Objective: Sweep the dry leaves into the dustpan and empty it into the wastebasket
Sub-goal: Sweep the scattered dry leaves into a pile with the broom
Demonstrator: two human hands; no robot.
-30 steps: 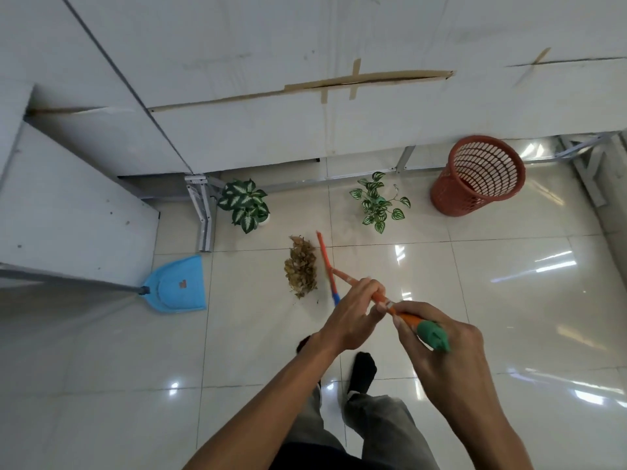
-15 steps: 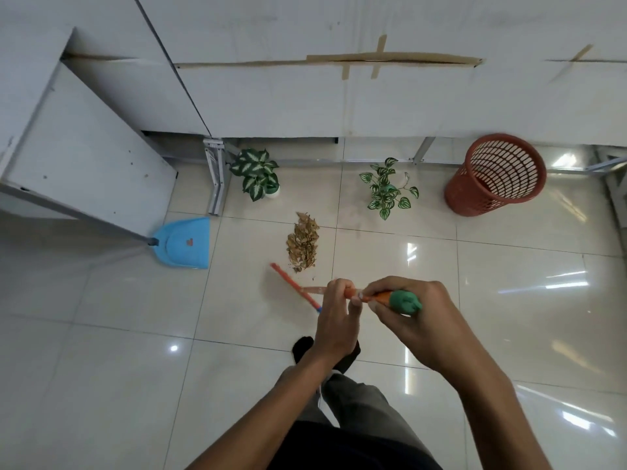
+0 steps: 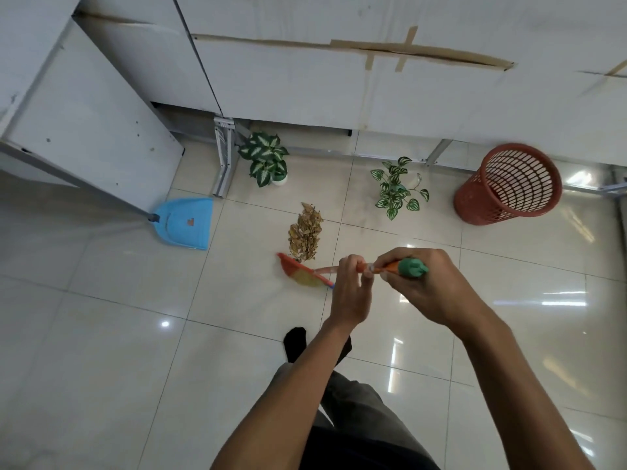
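A pile of dry brown leaves [image 3: 305,232] lies on the tiled floor in the middle. An orange broom [image 3: 303,274] with a green handle cap rests its head on the floor just below the pile, touching its near end. My left hand [image 3: 349,293] grips the broom handle lower down. Higher up, beside the green cap, my right hand [image 3: 427,286] grips the same handle. A blue dustpan [image 3: 185,222] with a long grey handle lies to the left of the leaves. At the right stands a red mesh wastebasket [image 3: 509,184], seen tilted.
Two small potted plants [image 3: 266,159] [image 3: 397,189] stand near the wall behind the leaves. White panels and metal table legs [image 3: 222,157] line the back. A white board [image 3: 84,113] leans at the left above the dustpan. My feet in dark socks [image 3: 295,344] are below the hands.
The broom head has swung from the right side of the leaf pile round to its near, lower end. My view has shifted left and closer to the floor.
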